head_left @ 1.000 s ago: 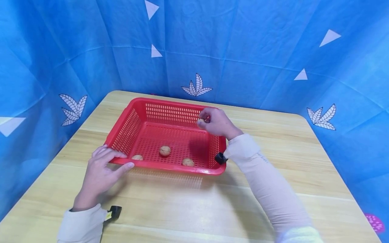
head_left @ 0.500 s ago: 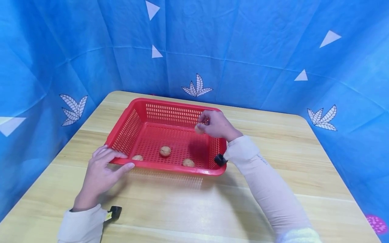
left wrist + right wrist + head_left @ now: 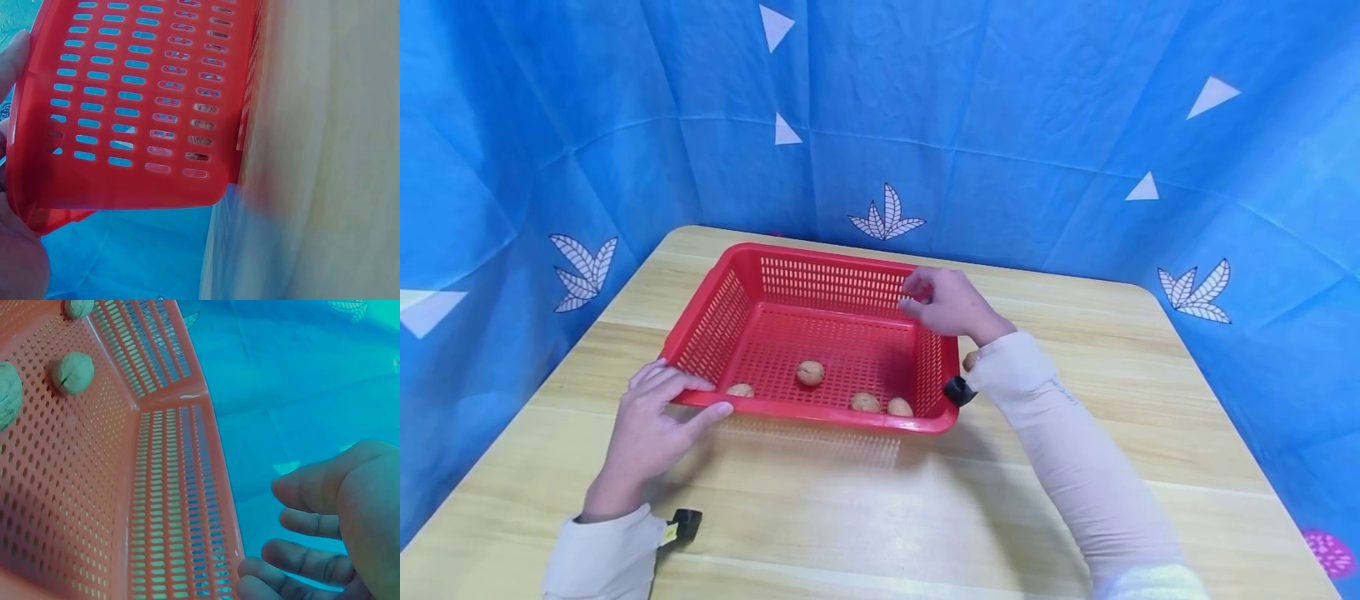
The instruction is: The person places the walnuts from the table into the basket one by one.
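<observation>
And there was the right hand, up by the basket's far right corner, fingers apart, loosely bent, holding nothing! Down at the near left corner, the left hand was clamped on the rim, fingers over the inside, thumb along the front. Four walnuts inside: one tucked by the left fingers, half hidden by the rim; one out on the mesh floor; and two, and, near neighbours along the front wall towards the right. Just outside the right wall, another walnut peeked from behind the right cuff, all above a pale wooden table before a blue curtain
</observation>
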### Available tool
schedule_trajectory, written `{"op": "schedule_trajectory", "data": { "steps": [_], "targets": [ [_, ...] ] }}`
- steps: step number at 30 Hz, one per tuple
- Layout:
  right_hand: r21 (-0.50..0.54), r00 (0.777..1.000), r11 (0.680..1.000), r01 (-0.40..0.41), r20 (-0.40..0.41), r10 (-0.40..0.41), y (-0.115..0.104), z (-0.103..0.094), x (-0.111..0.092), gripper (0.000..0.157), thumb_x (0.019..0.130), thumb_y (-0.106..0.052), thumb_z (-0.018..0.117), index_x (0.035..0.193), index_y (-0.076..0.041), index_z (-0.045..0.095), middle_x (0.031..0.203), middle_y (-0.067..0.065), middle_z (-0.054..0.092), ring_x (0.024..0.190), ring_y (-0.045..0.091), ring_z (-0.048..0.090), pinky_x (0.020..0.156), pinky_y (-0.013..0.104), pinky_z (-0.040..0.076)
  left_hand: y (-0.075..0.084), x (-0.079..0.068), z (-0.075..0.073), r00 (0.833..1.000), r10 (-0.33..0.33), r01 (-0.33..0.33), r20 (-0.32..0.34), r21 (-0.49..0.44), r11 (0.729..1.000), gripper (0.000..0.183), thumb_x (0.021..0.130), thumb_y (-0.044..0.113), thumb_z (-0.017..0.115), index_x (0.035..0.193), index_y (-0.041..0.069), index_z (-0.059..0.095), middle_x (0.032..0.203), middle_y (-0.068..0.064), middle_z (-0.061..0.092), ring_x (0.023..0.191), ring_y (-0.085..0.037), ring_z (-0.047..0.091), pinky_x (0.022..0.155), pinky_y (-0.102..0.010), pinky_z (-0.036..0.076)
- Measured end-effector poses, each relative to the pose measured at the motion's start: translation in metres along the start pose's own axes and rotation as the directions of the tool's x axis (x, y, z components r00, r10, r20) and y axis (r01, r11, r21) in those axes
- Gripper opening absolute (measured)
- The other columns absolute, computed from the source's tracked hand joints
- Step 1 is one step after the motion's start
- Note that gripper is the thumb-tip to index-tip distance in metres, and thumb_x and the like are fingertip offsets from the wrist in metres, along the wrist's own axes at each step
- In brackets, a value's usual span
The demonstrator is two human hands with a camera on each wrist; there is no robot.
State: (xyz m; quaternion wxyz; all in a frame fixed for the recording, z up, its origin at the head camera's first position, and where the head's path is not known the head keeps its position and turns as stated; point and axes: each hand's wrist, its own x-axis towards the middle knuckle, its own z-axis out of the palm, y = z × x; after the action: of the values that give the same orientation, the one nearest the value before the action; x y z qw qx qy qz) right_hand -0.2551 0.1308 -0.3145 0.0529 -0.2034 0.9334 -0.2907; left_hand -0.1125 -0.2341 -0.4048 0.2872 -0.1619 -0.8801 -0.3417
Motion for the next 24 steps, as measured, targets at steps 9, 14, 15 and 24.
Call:
{"op": "schedule_trajectory", "data": {
  "steps": [9, 14, 15, 24],
  "targets": [
    [0.007, 0.998, 0.999, -0.046, -0.034, 0.046, 0.014, -0.013, -0.008, 0.027, 0.092, -0.02, 0.066, 0.113, -0.004, 0.063, 0.107, 0.011, 0.064, 0.093, 0.026, 0.06, 0.08, 0.038, 0.052, -0.002, -0.001, 0.001, 1.0, 0.008, -0.008, 0.0, -0.008, 1.0, 0.034, 0.062, 0.017, 0.09, 0.087, 0.006, 0.069, 0.091, -0.014, 0.071, 0.094, -0.028, 0.057, 0.094, -0.047, 0.034],
    [0.02, 0.996, 0.998, -0.063, -0.054, 0.064, 0.026, -0.02, -0.012, 0.024, 0.092, -0.018, 0.066, 0.11, -0.004, 0.064, 0.106, 0.012, 0.065, 0.091, 0.027, 0.062, 0.075, 0.038, 0.054, -0.002, 0.001, 0.002, 1.0, 0.011, -0.011, 0.0, -0.01, 1.0, 0.034, 0.062, 0.017, 0.09, 0.087, 0.006, 0.069, 0.092, -0.014, 0.071, 0.095, -0.03, 0.057, 0.093, -0.048, 0.034],
    [0.023, 0.996, 0.997, -0.068, -0.062, 0.069, 0.029, -0.021, -0.013, 0.023, 0.092, -0.018, 0.066, 0.109, -0.004, 0.064, 0.105, 0.011, 0.065, 0.09, 0.026, 0.063, 0.074, 0.038, 0.054, -0.002, 0.001, 0.002, 1.0, 0.012, -0.012, 0.002, -0.009, 1.0, 0.034, 0.062, 0.017, 0.089, 0.088, 0.006, 0.069, 0.092, -0.014, 0.071, 0.095, -0.029, 0.057, 0.093, -0.048, 0.034],
    [0.003, 0.99, 0.994, -0.106, -0.094, 0.106, 0.051, -0.029, -0.025, 0.028, 0.092, -0.022, 0.065, 0.112, -0.002, 0.063, 0.103, 0.014, 0.064, 0.09, 0.029, 0.064, 0.073, 0.04, 0.054, -0.003, -0.001, 0.001, 1.0, 0.024, -0.024, -0.012, -0.01, 1.0, 0.035, 0.06, 0.016, 0.09, 0.087, 0.007, 0.07, 0.089, -0.009, 0.071, 0.09, -0.021, 0.055, 0.095, -0.042, 0.033]
  ]
}}
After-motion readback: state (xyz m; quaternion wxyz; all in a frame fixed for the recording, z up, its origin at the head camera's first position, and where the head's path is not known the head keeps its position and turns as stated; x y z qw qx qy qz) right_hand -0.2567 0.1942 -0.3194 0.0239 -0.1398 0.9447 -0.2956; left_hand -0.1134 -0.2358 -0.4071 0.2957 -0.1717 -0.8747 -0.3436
